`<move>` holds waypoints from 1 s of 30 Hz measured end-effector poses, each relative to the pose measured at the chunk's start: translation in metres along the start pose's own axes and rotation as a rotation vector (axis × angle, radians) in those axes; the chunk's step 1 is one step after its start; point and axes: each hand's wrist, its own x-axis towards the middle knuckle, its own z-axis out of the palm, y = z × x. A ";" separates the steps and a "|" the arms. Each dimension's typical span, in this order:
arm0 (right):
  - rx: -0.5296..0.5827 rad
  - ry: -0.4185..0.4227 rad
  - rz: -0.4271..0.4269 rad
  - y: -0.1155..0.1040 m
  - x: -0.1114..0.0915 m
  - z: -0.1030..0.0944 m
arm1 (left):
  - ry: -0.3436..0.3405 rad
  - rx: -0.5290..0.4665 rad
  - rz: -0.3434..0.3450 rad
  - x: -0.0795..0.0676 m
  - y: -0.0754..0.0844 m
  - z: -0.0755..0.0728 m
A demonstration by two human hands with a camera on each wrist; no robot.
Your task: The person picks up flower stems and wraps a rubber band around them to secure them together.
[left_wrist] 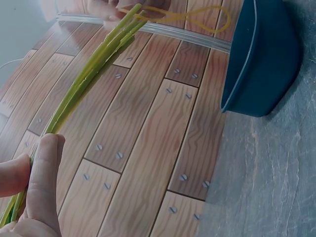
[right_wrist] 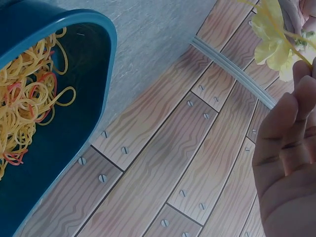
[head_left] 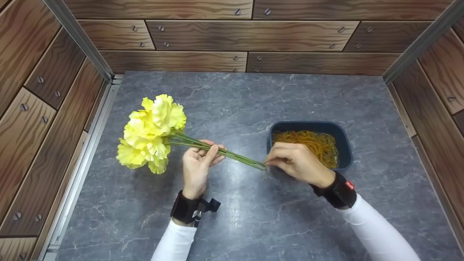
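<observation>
A bunch of yellow flowers (head_left: 152, 134) points to the left in the head view, its green stems (head_left: 235, 156) slanting down to the right. My left hand (head_left: 199, 163) grips the stems around their middle, thumb on top. At the cut ends, my right hand (head_left: 299, 161) pinches a yellow rubber band (left_wrist: 212, 19). In the left wrist view the band stretches beside the stem tips, a loop of it hanging free. Whether it goes around every stem is hidden by my fingers. Part of the blossoms (right_wrist: 271, 39) shows beyond my right fingers in the right wrist view.
Just behind my right hand stands a dark blue plastic tub (head_left: 346, 145) holding many tangled rubber bands (right_wrist: 24, 98), mostly yellow with some red. The grey marbled tabletop (head_left: 232, 101) is bounded by wood-patterned walls (head_left: 250, 34) at the back and both sides.
</observation>
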 end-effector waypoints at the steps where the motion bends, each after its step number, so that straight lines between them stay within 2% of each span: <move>1: 0.008 0.001 0.001 0.000 0.001 0.000 | -0.005 0.002 -0.002 0.000 0.000 0.000; 12: 0.099 0.028 0.016 0.001 0.007 -0.001 | -0.072 0.016 -0.014 -0.002 -0.006 -0.001; 18: 0.145 0.084 -0.009 0.000 0.013 -0.004 | -0.073 0.033 -0.034 -0.004 -0.009 -0.002; 22: 0.137 0.125 -0.038 0.000 0.017 -0.006 | -0.081 0.046 -0.045 -0.005 -0.010 -0.001; 30: 0.099 0.187 -0.004 0.001 0.025 -0.008 | -0.105 0.043 -0.042 -0.006 -0.012 -0.002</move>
